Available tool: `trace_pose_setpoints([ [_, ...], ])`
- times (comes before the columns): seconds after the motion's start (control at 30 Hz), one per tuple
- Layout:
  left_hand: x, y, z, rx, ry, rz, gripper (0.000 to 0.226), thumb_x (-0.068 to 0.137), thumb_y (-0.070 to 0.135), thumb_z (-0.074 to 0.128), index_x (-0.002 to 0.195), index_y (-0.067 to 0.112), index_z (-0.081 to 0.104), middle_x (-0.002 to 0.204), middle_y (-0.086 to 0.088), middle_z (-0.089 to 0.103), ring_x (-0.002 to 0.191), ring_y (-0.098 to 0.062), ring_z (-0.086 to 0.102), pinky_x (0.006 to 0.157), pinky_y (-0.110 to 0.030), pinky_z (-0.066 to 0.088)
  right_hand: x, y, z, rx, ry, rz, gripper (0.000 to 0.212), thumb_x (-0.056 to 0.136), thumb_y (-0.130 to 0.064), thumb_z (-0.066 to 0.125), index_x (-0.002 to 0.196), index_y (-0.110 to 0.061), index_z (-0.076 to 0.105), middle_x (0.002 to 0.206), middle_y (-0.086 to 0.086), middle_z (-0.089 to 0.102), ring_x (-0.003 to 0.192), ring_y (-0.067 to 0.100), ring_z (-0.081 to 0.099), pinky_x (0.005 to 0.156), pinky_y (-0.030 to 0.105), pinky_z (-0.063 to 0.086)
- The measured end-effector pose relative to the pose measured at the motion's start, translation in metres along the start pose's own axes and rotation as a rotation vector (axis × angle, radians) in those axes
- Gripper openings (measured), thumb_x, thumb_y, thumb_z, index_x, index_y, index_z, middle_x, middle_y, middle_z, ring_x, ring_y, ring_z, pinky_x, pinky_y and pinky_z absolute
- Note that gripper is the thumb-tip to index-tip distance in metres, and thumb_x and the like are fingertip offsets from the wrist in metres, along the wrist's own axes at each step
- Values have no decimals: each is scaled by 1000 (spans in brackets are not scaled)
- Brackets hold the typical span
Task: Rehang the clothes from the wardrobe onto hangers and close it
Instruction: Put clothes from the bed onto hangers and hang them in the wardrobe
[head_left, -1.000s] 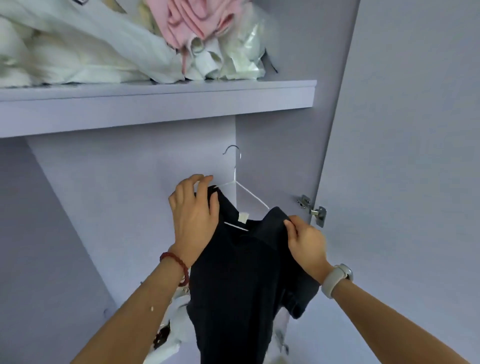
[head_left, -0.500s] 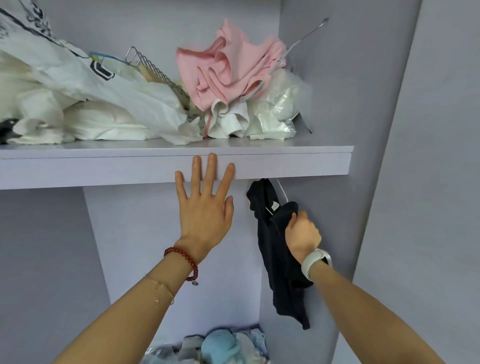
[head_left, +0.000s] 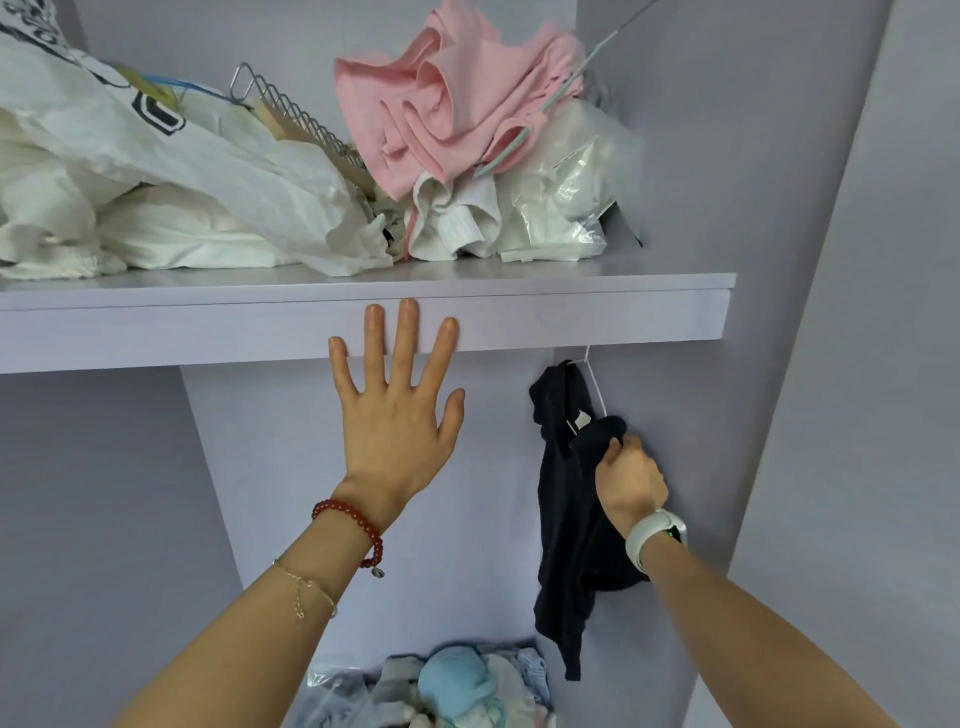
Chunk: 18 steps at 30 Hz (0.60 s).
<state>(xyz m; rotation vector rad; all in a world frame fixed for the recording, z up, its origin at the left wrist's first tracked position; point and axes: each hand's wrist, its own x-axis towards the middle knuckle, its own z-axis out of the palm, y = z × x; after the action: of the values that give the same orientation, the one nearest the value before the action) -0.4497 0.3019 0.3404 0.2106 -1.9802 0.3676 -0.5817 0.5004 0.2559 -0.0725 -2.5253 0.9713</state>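
A black garment (head_left: 569, 525) hangs on a white wire hanger (head_left: 592, 387) whose top disappears under the shelf (head_left: 571, 317) at the right of the wardrobe. My right hand (head_left: 628, 480) grips the garment's near shoulder. My left hand (head_left: 397, 410) is spread flat with fingers apart, its fingertips over the shelf's front edge, holding nothing. On the shelf lies a crumpled pink garment (head_left: 447, 98) tangled with a pale hanger (head_left: 550, 93).
White clothes and bags (head_left: 171, 182) and a metal hanger (head_left: 296, 114) crowd the shelf's left side. A clear plastic bag (head_left: 576, 197) lies at its right. A heap of pale clothes (head_left: 452, 686) sits at the bottom. The open wardrobe door (head_left: 857, 364) stands at right.
The view rose from below the shelf. My left hand let go of the black garment and spread open by the shelf edge. The garment went up under the shelf, my right hand still on it.
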Motion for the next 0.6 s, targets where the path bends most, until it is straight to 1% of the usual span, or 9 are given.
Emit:
trace_pose_setpoints([
  [0.07,0,2,-3,-33,-16,-15,64,88,44,34,146,23,17,152,-16,20,138,-35,4,107,-61,4,-5,6,-2,-31,-15,-19,32,99,-23,33,115,-1,49,100,22,64,94,41,59,71,39,43],
  [0.17,-9,12,-7,-127,-38,-52,64,86,40,38,146,22,22,152,-16,19,139,-36,2,107,-60,5,-13,14,-9,-49,-45,-37,33,99,-24,33,118,-3,49,104,21,64,97,41,58,75,41,45],
  [0.23,-20,24,-8,-209,-61,-80,64,85,36,43,145,21,26,152,-16,18,139,-36,3,107,-61,6,-20,18,-17,-8,-56,-64,32,98,-22,35,123,-7,49,112,17,62,102,39,57,81,41,45],
  [0.3,-38,35,-7,-299,-98,-107,63,84,32,46,144,20,30,151,-18,20,139,-36,7,106,-62,9,-31,23,-25,50,-59,-104,37,96,-14,38,132,-9,44,124,14,55,112,34,51,90,40,42],
  [0.37,-61,44,-7,-375,-167,-118,61,84,31,44,143,20,32,150,-20,22,139,-38,14,106,-63,11,-50,30,-32,64,-48,-157,46,94,-8,40,140,-9,34,131,14,48,120,31,43,99,37,36],
  [0.43,-88,51,-6,-421,-259,-110,60,83,30,45,141,19,35,148,-22,27,136,-41,23,103,-65,15,-76,40,-40,22,-34,-209,50,93,-6,42,142,-10,30,137,12,43,121,29,39,101,35,33],
  [0.5,-118,55,-6,-467,-359,-91,61,80,28,52,139,17,39,146,-23,31,133,-44,28,101,-68,18,-109,54,-46,-45,-23,-244,51,92,-7,44,141,-9,31,142,11,39,123,30,38,104,37,33],
  [0.6,-165,59,-11,-569,-500,-52,63,80,22,65,138,15,41,146,-22,31,133,-45,28,100,-68,19,-169,79,-53,-124,-29,-237,50,89,-5,48,138,-5,36,142,17,39,129,36,36,107,46,34],
])
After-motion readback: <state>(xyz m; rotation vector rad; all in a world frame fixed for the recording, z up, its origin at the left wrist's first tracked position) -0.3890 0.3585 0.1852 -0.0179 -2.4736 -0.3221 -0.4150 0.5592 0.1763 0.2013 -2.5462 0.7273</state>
